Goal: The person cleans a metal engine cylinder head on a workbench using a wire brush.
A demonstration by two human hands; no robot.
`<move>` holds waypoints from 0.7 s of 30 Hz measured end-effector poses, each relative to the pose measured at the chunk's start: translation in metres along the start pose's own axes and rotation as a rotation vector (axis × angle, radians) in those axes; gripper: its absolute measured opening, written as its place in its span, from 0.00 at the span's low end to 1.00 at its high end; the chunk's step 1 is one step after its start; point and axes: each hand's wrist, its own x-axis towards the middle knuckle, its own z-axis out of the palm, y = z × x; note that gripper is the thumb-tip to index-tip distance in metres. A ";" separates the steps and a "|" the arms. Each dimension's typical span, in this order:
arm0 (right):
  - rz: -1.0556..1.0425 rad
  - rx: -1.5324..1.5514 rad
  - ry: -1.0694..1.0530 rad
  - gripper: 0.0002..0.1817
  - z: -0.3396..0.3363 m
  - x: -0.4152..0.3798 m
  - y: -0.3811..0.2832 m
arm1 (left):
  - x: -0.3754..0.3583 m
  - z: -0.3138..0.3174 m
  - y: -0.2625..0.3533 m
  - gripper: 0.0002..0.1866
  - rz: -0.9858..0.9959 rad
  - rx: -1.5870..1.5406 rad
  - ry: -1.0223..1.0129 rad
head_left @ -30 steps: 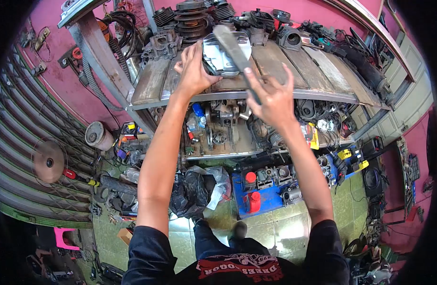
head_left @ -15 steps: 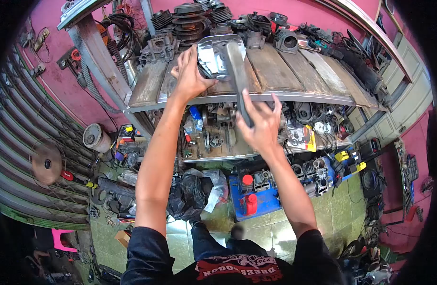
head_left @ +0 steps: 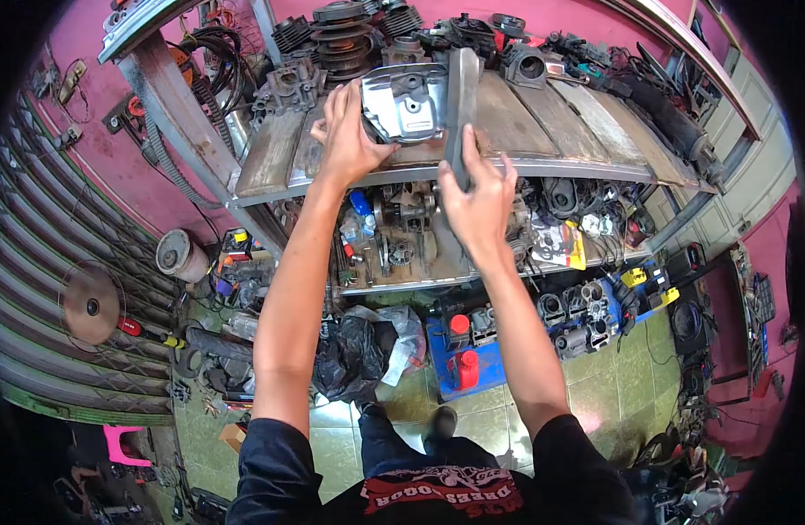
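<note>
My left hand (head_left: 346, 144) grips the left edge of a shiny metal engine cover (head_left: 389, 107), with the thumb along its lower corner. The cover is tilted up above the front of the workbench, its polished face and a small hole toward me. In my right hand (head_left: 481, 201) is a long, flat, grey bar (head_left: 462, 92), held near its lower end with the fingers round it. The bar stands nearly upright along the cover's right edge and overlaps it in this view.
Engine parts (head_left: 341, 39) crowd the back of the plank-topped bench (head_left: 542, 131). More parts fill the lower shelf (head_left: 411, 282). A blue tray (head_left: 494, 378) with red bottles and metal parts lies on the floor beside a black plastic bag (head_left: 345, 359). A fan (head_left: 92, 306) stands left.
The grey bar has moved right, from across the cover's face to its right edge, and sits a little higher and more upright. The left hand stays on the cover.
</note>
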 end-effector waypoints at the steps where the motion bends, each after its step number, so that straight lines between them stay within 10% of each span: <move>1: 0.000 0.000 0.000 0.37 0.000 -0.009 -0.002 | 0.001 0.000 0.002 0.68 0.016 0.028 0.013; 21: -0.066 0.107 0.031 0.37 0.005 -0.042 -0.013 | -0.007 -0.002 0.020 0.64 0.023 0.053 0.097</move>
